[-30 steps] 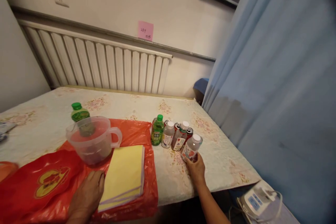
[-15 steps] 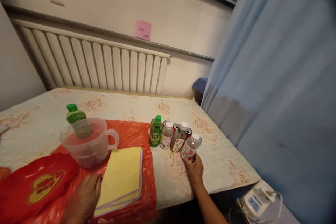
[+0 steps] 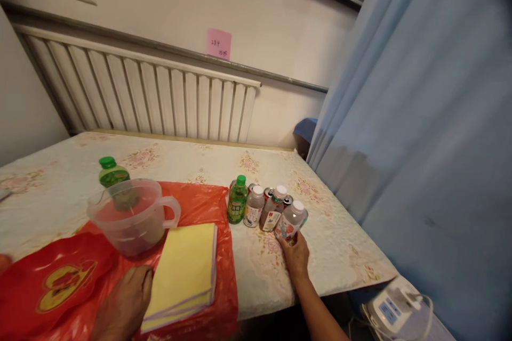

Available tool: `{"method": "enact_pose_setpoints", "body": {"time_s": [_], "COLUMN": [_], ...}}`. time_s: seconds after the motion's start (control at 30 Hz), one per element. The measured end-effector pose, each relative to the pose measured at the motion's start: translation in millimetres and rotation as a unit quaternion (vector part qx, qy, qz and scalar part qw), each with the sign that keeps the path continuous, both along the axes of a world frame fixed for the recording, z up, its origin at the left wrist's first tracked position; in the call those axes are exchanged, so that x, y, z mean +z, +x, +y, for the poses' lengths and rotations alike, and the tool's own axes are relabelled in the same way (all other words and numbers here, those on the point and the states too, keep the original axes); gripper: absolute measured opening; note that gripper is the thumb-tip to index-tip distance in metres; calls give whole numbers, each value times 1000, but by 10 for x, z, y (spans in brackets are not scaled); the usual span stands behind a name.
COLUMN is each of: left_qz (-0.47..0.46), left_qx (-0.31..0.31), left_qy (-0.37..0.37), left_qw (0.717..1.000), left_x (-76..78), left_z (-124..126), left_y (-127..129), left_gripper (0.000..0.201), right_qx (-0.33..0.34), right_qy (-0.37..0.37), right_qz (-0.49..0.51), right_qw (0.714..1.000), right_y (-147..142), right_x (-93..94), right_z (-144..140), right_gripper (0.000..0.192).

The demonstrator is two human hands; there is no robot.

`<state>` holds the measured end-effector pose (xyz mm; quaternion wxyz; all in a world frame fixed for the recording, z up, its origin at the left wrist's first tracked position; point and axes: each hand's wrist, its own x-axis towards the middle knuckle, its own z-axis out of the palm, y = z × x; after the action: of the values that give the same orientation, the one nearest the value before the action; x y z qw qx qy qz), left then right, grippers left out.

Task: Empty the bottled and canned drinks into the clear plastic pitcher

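My right hand (image 3: 296, 253) closes its fingers around the base of a tilted clear bottle with a white cap (image 3: 291, 222), at the near end of the drinks row on the floral tablecloth (image 3: 340, 245). My left hand (image 3: 124, 303) lies flat and open on the red plastic bag (image 3: 60, 282), touching the yellow cloth stack (image 3: 182, 272).

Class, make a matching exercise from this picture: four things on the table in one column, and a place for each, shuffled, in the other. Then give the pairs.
1. clear bottle
2. stack of yellow cloths
3. clear plastic jug
4. large green bottle

a. behind the jug
b. beside the left hand
c. on the red plastic bag
d. at the right hand fingertips

Pairs: 1-d, 2-b, 3-c, 4-a
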<state>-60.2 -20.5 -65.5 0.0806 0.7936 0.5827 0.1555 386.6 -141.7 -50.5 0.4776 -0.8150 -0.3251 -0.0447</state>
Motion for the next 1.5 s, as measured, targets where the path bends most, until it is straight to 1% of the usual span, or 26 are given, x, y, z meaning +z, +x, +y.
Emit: {"method": "enact_pose_setpoints", "body": {"time_s": [0.13,0.23,0.53,0.9,1.1,1.3,1.5], "left_qz": [10,7,5,11,8,20,16], "left_qx": [13,10,7,9,5,11,5], "left_qy": [-22,-21,2,8,-7,5,10], "left_qw": [1000,1000,1000,1000,1000,1000,1000], "left_x": [63,83,39,47,63,88,65], "left_z": [-31,-37,-29,-35,-36,-59,-47], "left_y": [25,34,22,25,22,37,28], "left_gripper": [36,35,35,37,36,34,35], "right_qx": [2,3,4,2,2,2,3], "right_qy": [-4,-9,-20,-23,-23,-27,-25], "right_qz": [-6,-13,-31,-34,-35,-31,-29], "right_qw": [1000,1000,999,999,999,999,999], "right_y": [13,21,38,48,48,57,50], "right_x": [-14,-27,-54,-59,-75,-83,-69], "right_z": [7,15,27,37,36,31,24], "right_gripper": [47,46,43,45,47,47,49]}}
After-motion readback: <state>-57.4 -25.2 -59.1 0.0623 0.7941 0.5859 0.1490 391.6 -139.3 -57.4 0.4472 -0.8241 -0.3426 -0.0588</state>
